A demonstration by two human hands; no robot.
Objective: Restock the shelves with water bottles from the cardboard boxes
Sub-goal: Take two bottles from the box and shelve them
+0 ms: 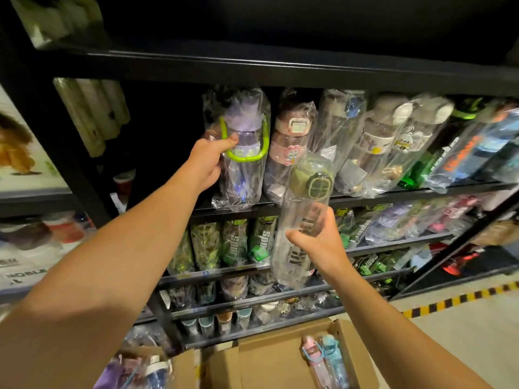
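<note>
My left hand (206, 161) grips a purple-lidded bottle with a lime-green strap (243, 153), wrapped in clear plastic, standing at the left end of the upper shelf (365, 195). My right hand (320, 242) holds a clear bottle with an olive-green lid (304, 214) in plastic wrap, upright in the air in front of the shelves. A pink bottle (286, 153) stands just right of the purple one. Below, an open cardboard box (272, 357) holds a pink and a blue bottle (323, 357). A second box (179, 369) at lower left holds more wrapped bottles.
The black metal rack has several shelves packed with wrapped bottles; white-lidded, green and blue ones (421, 141) fill the upper shelf to the right. The space left of the purple bottle is dark. A yellow-black floor stripe (463, 297) runs at right.
</note>
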